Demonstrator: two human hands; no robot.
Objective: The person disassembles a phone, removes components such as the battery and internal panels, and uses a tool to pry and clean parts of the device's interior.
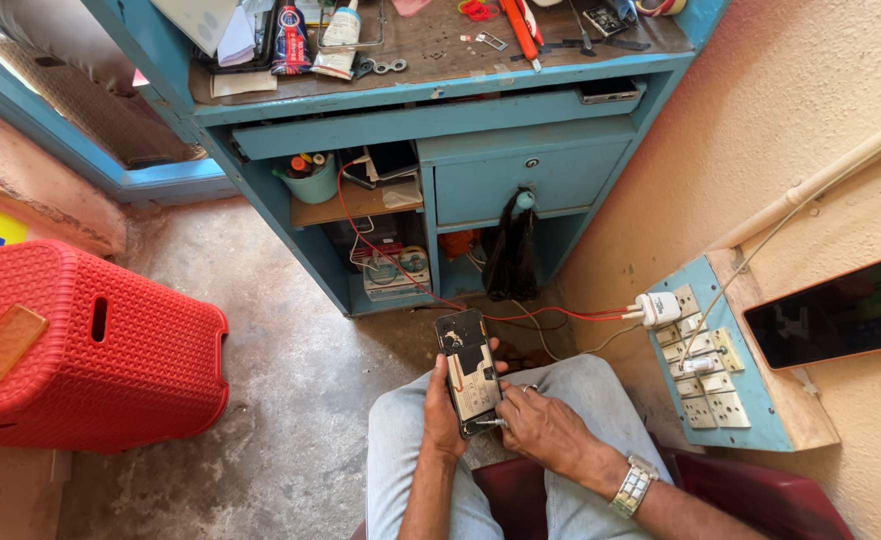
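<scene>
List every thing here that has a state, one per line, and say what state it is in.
Black opened phone: back cover off, insides exposed, held by left hand.
Right hand: pressing a thin metal tool to the phone's lower end.
Blue wooden desk drawer: shut.
Orange-edged phone: screen dark.
White plug: in the socket board.

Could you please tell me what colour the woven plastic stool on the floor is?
The woven plastic stool is bright red, seen best in the head view.
</scene>
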